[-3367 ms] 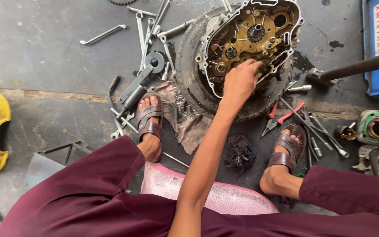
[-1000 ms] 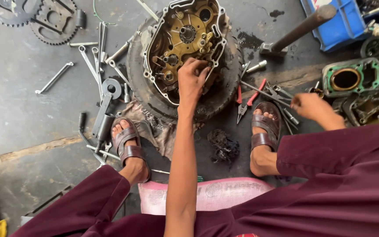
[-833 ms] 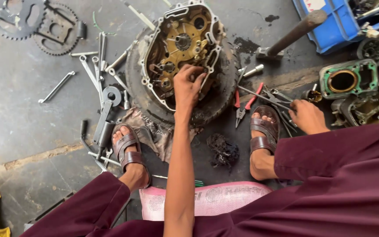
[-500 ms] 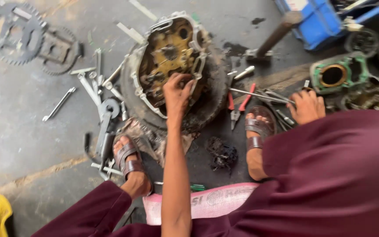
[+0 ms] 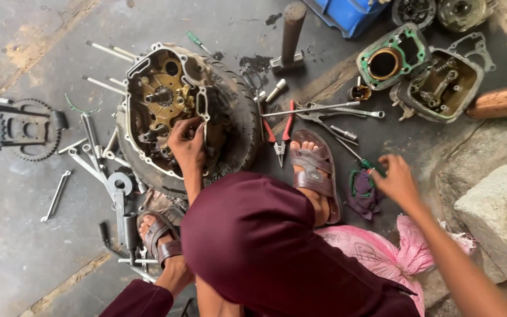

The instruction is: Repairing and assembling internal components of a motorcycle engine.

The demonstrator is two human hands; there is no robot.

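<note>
While left hand (image 5: 186, 142) touches engine case (image 5: 162, 105) — right hand (image 5: 395, 181) grips screwdriver (image 5: 364, 161).

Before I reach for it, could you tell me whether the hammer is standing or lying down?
Standing: the hammer rests head-down on the floor, handle pointing up.

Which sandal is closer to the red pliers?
The sandal in the middle of the picture, on the foot with toes pointing up toward the red-handled pliers, is right beside them. The other sandal sits low on the left, by the wrenches.
</note>
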